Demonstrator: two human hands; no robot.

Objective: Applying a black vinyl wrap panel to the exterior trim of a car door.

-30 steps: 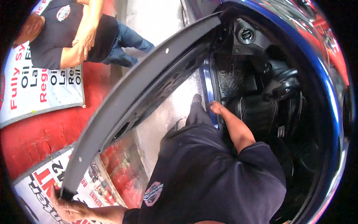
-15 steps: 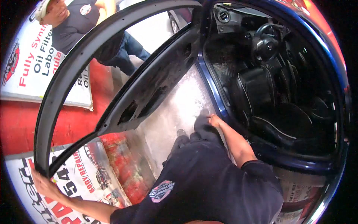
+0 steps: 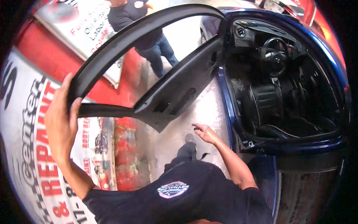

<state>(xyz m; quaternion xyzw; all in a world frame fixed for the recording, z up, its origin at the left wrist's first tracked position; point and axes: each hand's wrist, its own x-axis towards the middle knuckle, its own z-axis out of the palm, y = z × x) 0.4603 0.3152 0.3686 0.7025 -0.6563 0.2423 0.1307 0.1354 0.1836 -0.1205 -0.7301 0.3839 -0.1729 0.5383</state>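
My left hand (image 3: 60, 121) grips the rear corner of a car door's black window frame (image 3: 97, 59), thumb on the near side and fingers round the outer edge. The door (image 3: 179, 91) stands wide, its dark inner panel toward me. My right hand (image 3: 205, 133) hangs in the air between that panel and the blue door sill (image 3: 226, 108), fingers apart and holding nothing. Through the doorway show a black seat with pale piping (image 3: 265, 102) and a steering wheel (image 3: 276, 56).
Beyond the door stands another person (image 3: 128, 16) in a dark shirt and jeans. Printed banners (image 3: 28, 112) cover the red wall on my left. A door latch striker (image 3: 249, 144) sits low on the car's door opening. My shoe (image 3: 190, 138) is on the pale floor (image 3: 203, 106).
My right hand has left my thigh area and now reaches out with spread fingers. My left hand keeps its hold on the frame. The whole view has shifted.
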